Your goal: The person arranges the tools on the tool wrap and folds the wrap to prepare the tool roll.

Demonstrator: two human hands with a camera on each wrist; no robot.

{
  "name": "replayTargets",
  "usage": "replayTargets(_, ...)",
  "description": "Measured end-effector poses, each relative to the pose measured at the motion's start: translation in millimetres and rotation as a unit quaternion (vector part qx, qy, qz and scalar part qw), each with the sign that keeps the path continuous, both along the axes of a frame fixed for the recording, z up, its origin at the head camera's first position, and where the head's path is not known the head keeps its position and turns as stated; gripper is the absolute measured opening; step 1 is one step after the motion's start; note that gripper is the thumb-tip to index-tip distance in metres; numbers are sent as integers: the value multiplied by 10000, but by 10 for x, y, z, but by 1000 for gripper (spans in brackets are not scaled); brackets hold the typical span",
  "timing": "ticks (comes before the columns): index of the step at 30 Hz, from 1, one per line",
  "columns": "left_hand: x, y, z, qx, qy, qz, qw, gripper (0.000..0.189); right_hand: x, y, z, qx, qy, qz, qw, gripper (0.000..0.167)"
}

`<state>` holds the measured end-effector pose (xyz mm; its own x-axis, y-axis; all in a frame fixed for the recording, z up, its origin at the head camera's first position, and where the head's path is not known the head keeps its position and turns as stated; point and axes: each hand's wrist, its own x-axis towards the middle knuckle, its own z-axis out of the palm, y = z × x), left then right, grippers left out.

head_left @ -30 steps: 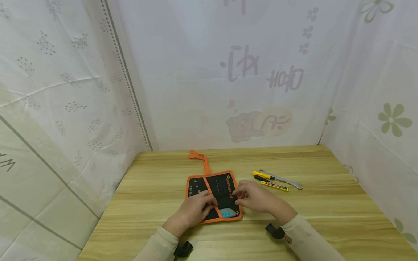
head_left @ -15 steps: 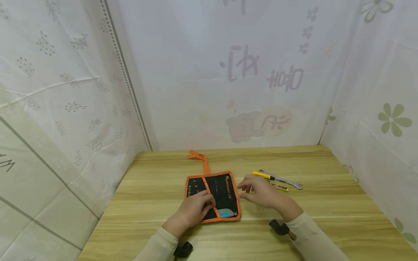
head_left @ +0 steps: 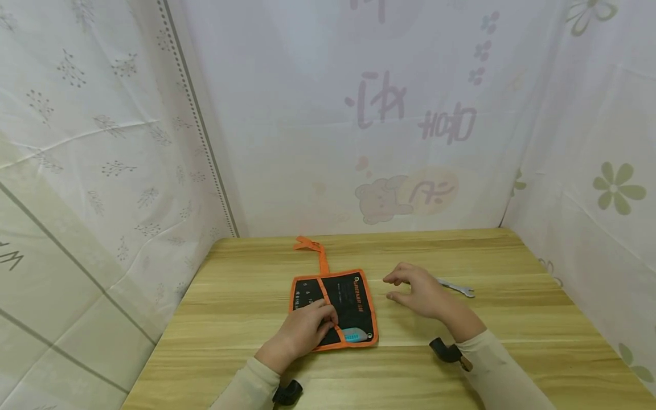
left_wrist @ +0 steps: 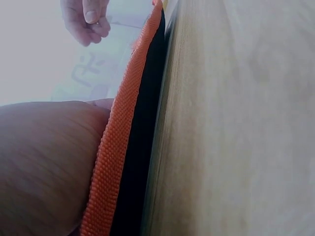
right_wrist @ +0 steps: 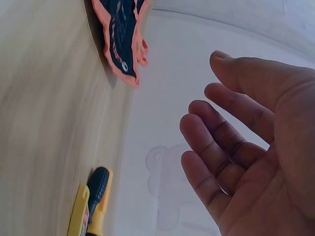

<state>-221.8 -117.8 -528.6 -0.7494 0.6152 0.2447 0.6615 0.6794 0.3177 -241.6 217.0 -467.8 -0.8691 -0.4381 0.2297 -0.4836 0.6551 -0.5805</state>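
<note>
A black tool pouch with orange trim [head_left: 348, 302] lies flat on the table, and a grey and turquoise handle [head_left: 355, 335] shows at its lower pocket. My left hand [head_left: 309, 326] rests over the pouch, its curled fingers and thumb pinching the orange pocket edge; the thumb is partly hidden. In the left wrist view the orange trim [left_wrist: 118, 128] runs right beside that hand. Away to the right, my right hand [head_left: 422, 293] hovers with relaxed, spread fingers and an empty palm. Behind it lies a wrench [head_left: 458, 288], partly covered.
An orange strap [head_left: 324, 259] trails from the pouch toward the back. The right wrist view shows a slim yellow case [right_wrist: 78, 211], a black handle [right_wrist: 99, 184] and a yellow handle [right_wrist: 101, 211] on the table. Printed curtains [head_left: 287, 142] enclose the table [head_left: 246, 296].
My right hand has drawn away from the pouch to the right and slightly back, over the loose tools. The left hand stays at the pouch, which has shifted very slightly left.
</note>
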Motion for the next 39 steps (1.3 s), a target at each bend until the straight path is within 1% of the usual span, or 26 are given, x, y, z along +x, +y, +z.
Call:
replayTargets(3,0,2,-4,-11,4,-1,10000,12,-17,48,23,-96,25,-47,9999,30)
replayTargets(7,5,6,3,-38,-7,18,10000,10,-56,112,20,-94,94,-146,9998,29)
replayTargets(16,9,6,18,-51,12,27,10000,10,-130,314,7,-147,-3,-557,9983,27)
replayTargets(20,8,6,22,-44,34,29,10000,10,-179,424,-12,-13,0,-747,9972,27)
replayTargets(24,8,0,17,-40,33,38,10000,10,-205,523,-32,92,-2,-883,9961,31)
replayTargets(30,10,-3,19,-2,-32,1,10000,9,-266,684,-120,79,-221,-1150,9931,33)
replayTargets(39,19,-1,25,6,17,-55,10000,9,-318,909,-213,121,-533,-1585,9858,33)
